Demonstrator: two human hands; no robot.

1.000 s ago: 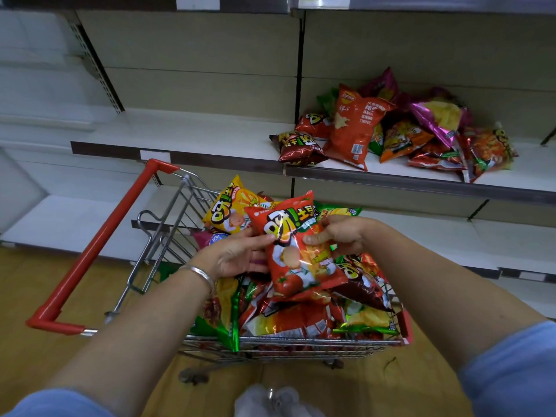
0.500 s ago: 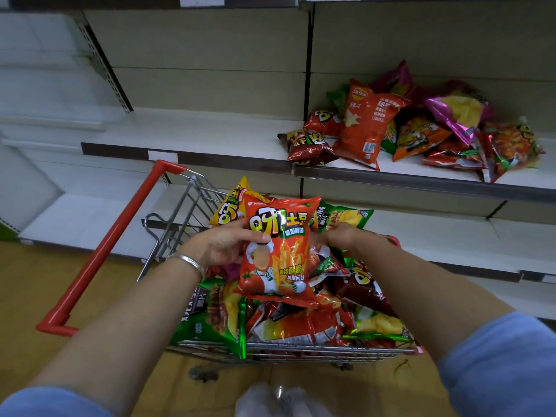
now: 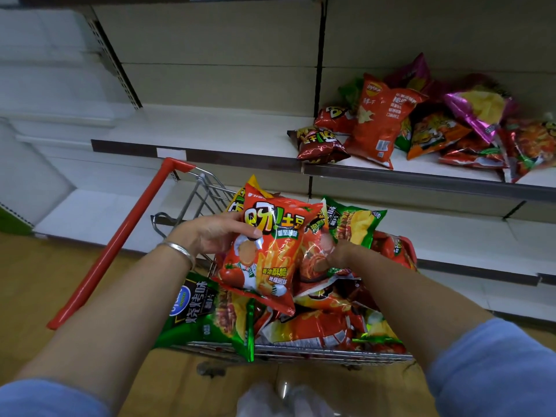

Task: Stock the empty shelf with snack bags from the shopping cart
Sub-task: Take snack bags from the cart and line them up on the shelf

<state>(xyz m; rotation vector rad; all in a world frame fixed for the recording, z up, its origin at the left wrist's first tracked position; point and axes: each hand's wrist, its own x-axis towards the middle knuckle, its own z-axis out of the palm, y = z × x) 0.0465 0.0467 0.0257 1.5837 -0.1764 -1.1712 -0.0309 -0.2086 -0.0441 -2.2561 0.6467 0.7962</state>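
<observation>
At frame centre, the left hand [image 3: 216,236] pinched a red snack bag [image 3: 264,257] over the cart [image 3: 192,203] while the right hand [image 3: 337,254] gripped another bag [image 3: 313,260]

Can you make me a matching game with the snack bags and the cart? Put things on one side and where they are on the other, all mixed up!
Things:
1. red fries bag
2. green bag
3. tall orange bag
4. cart handle

Places:
A. leaning on the shelf pile
B. held in the left hand
C. red bar, left of the cart
D. cart's near left corner

Pairs: 1-B, 2-D, 3-A, 4-C
</observation>
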